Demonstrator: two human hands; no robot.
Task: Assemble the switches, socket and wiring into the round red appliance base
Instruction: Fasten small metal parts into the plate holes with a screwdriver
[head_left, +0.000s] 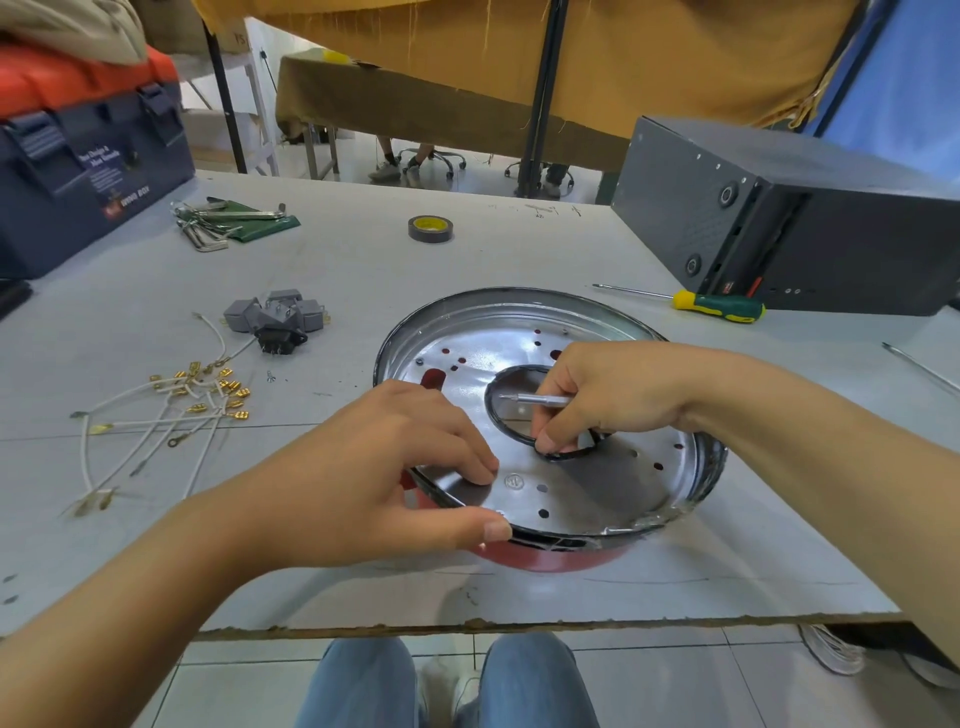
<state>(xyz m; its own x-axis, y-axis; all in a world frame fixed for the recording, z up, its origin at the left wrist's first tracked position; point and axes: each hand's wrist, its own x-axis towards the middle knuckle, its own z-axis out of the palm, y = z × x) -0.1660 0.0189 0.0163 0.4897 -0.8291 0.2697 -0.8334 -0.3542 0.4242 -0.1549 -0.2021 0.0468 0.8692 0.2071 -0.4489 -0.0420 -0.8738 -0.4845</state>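
The round red appliance base (550, 557) lies near the table's front edge, its shiny metal inner plate (597, 488) facing up with a black-rimmed central opening. My left hand (384, 467) grips the base's near-left rim, thumb along the edge and fingers on the plate. My right hand (618, 395) holds a small silver screwdriver (530, 400) over the opening while its fingertips pinch the black rim ring (563, 453). Grey switches and a black socket (275, 319) sit in a cluster to the left. White wires with brass terminals (171, 415) are spread beside them.
A blue and orange toolbox (78, 156) stands at the far left, hex keys on a green pouch (234, 221) near it. A tape roll (430, 228) lies mid-table. A dark metal box (795, 223) occupies the right, with a green-yellow screwdriver (717, 305) before it.
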